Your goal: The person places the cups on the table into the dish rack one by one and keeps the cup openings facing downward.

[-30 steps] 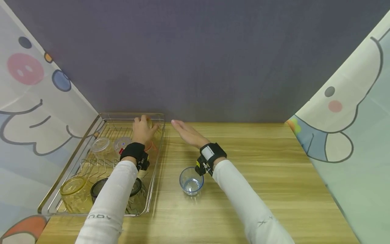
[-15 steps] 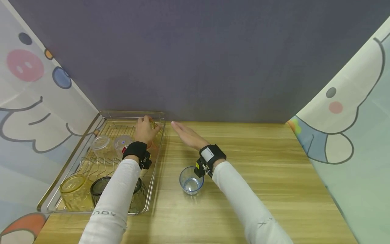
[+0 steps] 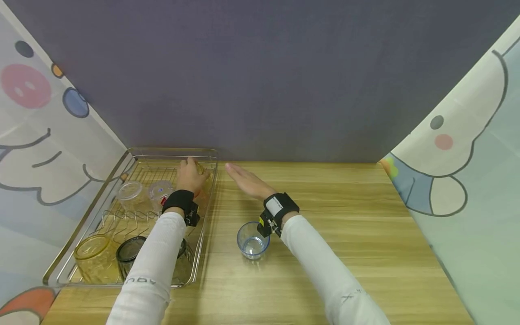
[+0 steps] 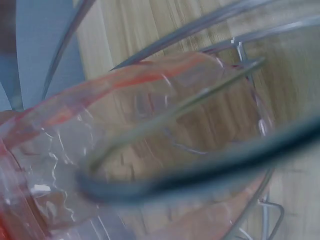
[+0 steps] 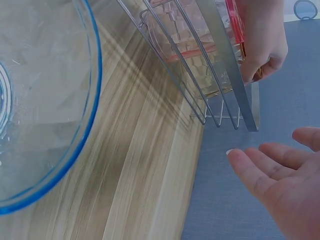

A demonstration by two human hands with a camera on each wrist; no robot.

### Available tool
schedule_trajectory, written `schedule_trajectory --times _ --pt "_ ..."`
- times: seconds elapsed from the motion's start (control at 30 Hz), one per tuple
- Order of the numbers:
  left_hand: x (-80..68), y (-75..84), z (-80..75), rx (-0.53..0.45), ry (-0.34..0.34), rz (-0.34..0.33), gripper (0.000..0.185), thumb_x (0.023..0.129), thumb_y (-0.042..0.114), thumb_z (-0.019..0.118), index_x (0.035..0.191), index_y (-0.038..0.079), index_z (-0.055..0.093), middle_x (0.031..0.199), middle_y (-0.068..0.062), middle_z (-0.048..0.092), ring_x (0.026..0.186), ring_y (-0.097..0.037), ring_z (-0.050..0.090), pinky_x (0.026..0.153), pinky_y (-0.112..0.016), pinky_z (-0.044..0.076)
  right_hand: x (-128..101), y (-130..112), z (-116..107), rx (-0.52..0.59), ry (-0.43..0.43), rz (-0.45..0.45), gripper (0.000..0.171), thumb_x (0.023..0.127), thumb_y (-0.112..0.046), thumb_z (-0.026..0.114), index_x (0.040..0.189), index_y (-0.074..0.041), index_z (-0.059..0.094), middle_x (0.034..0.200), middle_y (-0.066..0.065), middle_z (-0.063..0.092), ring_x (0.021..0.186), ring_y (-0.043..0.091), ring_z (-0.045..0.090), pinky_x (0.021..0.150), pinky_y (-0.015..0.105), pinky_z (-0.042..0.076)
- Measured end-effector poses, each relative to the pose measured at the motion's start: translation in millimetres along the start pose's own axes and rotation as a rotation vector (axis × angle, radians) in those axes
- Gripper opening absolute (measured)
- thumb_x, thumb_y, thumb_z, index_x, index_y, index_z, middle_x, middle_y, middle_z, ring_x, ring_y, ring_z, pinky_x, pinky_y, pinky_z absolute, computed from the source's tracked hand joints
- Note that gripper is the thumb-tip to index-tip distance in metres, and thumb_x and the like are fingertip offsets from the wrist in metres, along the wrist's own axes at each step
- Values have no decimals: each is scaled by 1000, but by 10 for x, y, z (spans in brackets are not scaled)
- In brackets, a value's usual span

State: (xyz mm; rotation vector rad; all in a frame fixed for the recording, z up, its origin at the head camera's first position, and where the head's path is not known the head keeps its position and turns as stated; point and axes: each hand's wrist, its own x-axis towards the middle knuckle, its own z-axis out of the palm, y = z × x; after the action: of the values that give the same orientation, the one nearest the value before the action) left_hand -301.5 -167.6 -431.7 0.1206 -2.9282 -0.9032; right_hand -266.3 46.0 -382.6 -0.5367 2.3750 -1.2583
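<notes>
My left hand [image 3: 190,177] reaches into the far right corner of a wire dish rack [image 3: 122,164] and grips a clear cup with a red rim [image 5: 210,35]. The right wrist view shows the left hand's fingers [image 5: 265,50] curled round that cup behind the rack's wires. The same cup [image 4: 150,150] fills the left wrist view, blurred. My right hand [image 3: 243,180] hovers over the wooden table [image 3: 345,234] just right of the rack, fingers straight and holding nothing. A blue-tinted clear cup [image 3: 253,240] stands upright on the table by my right wrist.
In the rack's near end sit a yellow glass [image 3: 91,259] and a dark glass [image 3: 127,257]. Two clear cups [image 3: 130,192] stand farther back. A grey wall closes off the table's far edge, and patterned curtains hang at both sides.
Both hands stay almost where they were. The view has drifted slightly.
</notes>
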Motion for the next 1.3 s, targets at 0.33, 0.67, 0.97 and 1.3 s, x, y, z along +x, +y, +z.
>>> schedule_trajectory --times 0.33,0.67,0.97,1.3 --pt "62 12 35 80 -144 -7 59 101 37 51 142 -2 33 145 -31 32 134 -52 33 109 -64 35 -6 19 16 1 -11 -5 71 104 -59 15 159 -13 17 166 5 17 154 20 16 126 40 14" --pt "223 -56 4 10 -304 7 77 105 50 26 157 -2 5 162 -29 -2 148 -54 2 116 -72 13 -9 37 25 26 -12 33 72 102 -63 14 159 -18 17 167 2 17 155 21 15 126 42 13" --pt "162 -77 -244 -557 -438 -38 72 106 50 13 156 6 -15 163 -18 -22 151 -41 -19 124 -60 -2 -22 60 2 12 -28 56 74 101 -65 12 160 -20 14 167 0 12 155 19 10 127 42 10" --pt "120 -289 -474 -877 -542 -153 73 100 62 8 149 26 -33 158 -5 -39 144 -33 -37 119 -64 -12 -74 144 -121 22 -15 59 71 103 -62 13 160 -19 16 167 1 12 155 19 10 127 42 10"
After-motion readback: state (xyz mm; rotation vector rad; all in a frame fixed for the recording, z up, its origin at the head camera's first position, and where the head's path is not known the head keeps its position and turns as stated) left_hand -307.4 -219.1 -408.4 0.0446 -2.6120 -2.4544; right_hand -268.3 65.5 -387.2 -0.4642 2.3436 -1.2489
